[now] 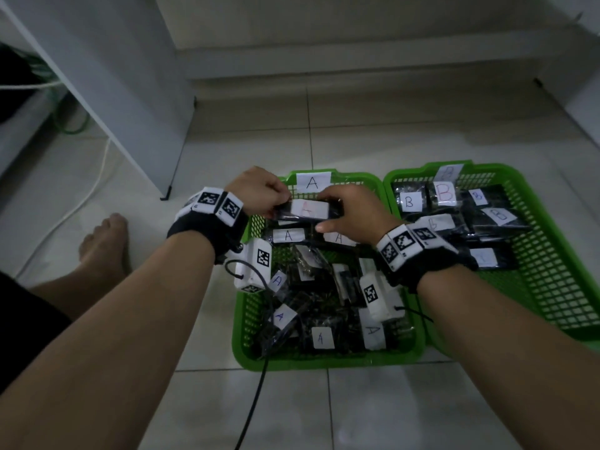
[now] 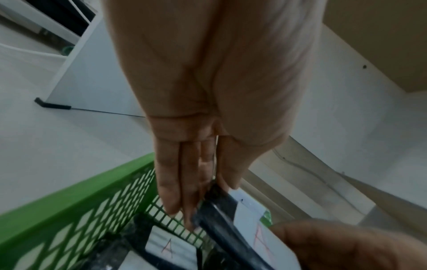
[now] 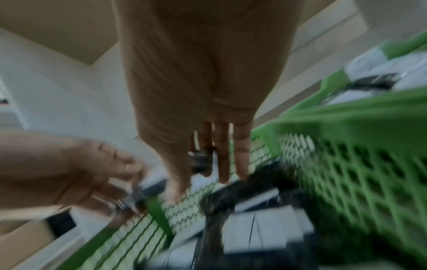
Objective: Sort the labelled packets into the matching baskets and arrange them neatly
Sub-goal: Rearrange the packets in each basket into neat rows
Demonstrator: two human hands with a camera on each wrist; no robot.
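Setting an A packet into the far row of basket A

From the head view, I'm holding the A packet (image 1: 308,209) by both ends, left hand (image 1: 259,193) and right hand (image 1: 352,207) pinching it level over basket A (image 1: 324,362), likely to line it up. Left wrist view: fingertips (image 2: 172,204) are gripping its end. Right wrist view is blurring badly, hiding the grip.

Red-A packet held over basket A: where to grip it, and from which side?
By its two short ends, as now: left hand pinches the left end of the red-A packet, right hand the right end. It lies long and flat across basket A, so come from above at each side, keeping the label clear.
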